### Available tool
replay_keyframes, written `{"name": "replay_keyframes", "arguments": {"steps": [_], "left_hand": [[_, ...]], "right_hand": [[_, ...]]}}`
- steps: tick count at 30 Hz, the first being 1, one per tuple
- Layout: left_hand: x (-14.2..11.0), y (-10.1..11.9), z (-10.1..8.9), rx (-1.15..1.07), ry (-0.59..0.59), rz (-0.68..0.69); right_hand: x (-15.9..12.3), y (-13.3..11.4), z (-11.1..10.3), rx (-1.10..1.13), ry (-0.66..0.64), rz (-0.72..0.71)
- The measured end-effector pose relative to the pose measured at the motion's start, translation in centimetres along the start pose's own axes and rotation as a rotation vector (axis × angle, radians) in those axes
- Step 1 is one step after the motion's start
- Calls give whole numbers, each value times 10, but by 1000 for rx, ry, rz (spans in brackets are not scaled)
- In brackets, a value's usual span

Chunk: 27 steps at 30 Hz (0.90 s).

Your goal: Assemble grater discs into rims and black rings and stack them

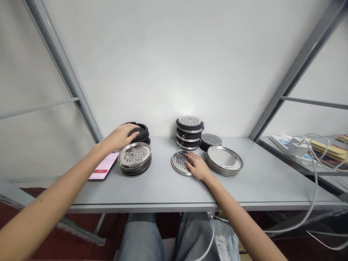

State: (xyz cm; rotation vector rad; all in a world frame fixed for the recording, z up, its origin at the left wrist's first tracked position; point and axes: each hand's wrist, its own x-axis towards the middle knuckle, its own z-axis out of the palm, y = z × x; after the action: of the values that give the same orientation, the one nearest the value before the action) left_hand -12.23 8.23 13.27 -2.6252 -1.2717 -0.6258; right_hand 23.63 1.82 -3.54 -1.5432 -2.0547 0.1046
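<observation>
My left hand (121, 137) reaches over a stack of black rings (143, 131) at the back left, its fingers stretched and the thumb apart at the top ring. Close in front of it stands a stack of perforated metal grater discs (135, 155) with raised rims. My right hand (198, 166) lies with spread fingers on the right side of a single round grater plate (179, 163) flat on the table. Just right of that hand is a stack of shiny, shallow metal lids (224, 158), with a small black-edged stack of grater discs (211, 140) behind it.
A taller stack of black-and-metal round pieces (189, 132) with wire clasps stands near the wall. A phone (104, 166) lies at the left. Grey metal posts (293, 72) frame the table (163, 192). At right, a shelf holds papers (326, 150) and white cables (315, 181).
</observation>
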Motion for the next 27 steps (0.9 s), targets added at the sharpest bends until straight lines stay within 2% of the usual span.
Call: {"name": "replay_keyframes", "arguments": {"steps": [2, 4, 7, 11, 17, 23, 27], "left_hand": [[-5, -44, 2, 138, -45, -27], [-9, -77, 11, 237, -92, -34], [-11, -105, 23, 290, -127, -36], [-10, -113, 29, 246, -186, -3], [-13, -120, 22, 242, -153, 55], [-23, -138, 5, 308, -102, 90], [-29, -122, -16, 321, -22, 127]], "right_hand": [[1, 1, 0, 12, 10, -1], [1, 2, 1, 21, 16, -5], [1, 3, 2, 34, 27, -10], [1, 3, 2, 44, 36, -22], [2, 5, 2, 61, 29, -25], [2, 4, -1, 40, 19, -19], [0, 4, -6, 17, 25, -2]]}}
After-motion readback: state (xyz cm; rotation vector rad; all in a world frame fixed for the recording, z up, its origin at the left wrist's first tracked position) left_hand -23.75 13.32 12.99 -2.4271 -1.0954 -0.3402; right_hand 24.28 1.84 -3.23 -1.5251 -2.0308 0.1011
